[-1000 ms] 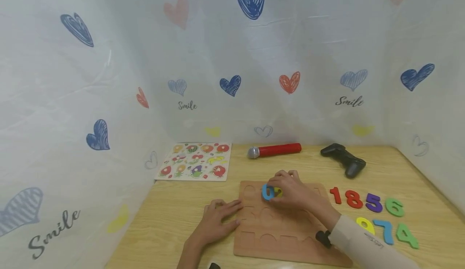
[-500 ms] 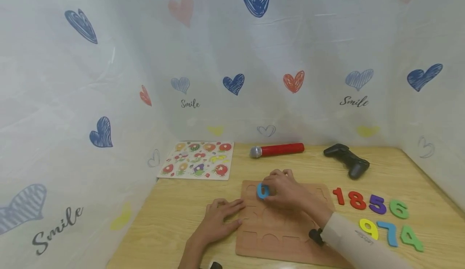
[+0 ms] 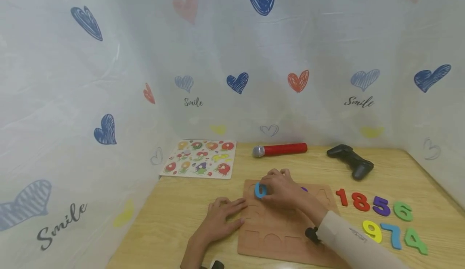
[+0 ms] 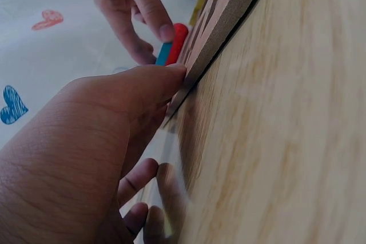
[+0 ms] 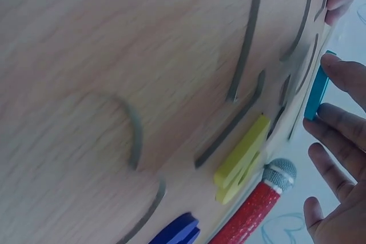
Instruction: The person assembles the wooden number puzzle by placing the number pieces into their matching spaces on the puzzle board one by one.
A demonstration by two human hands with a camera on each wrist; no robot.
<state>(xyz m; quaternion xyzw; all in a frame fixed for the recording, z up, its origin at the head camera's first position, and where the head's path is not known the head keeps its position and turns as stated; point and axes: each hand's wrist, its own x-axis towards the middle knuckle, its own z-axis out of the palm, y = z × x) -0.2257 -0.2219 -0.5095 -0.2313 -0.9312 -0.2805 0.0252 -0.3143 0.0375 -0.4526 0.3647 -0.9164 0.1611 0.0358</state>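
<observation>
Leftward across the board (image 3: pixel 264 224), the blue zero (image 3: pixel 256 191) has moved; my right hand (image 3: pixel 281 190) pinches its edges near the upper-left corner, apparently for control; my relaxed left hand (image 3: pixel 221 219) touches the board's side, seemingly steadying it.

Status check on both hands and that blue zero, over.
Right hand pinches blue zero above wooden board. Left hand touching board's left edge. Nothing visibly in the way.
</observation>
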